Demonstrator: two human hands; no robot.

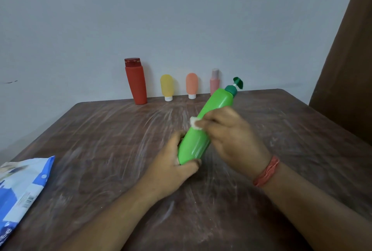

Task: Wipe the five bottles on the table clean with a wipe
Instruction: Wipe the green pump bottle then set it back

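Slanting up-right, green bottle (203,124) points its pump away, base in left hand (175,167).

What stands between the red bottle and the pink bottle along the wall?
In the head view, two small tubes stand cap-down between the red bottle and the pink bottle: a yellow tube, then an orange tube.

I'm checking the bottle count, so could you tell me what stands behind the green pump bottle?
A pink bottle stands by the wall behind the green pump bottle, which covers its base. The left hand and right hand hold the green one.
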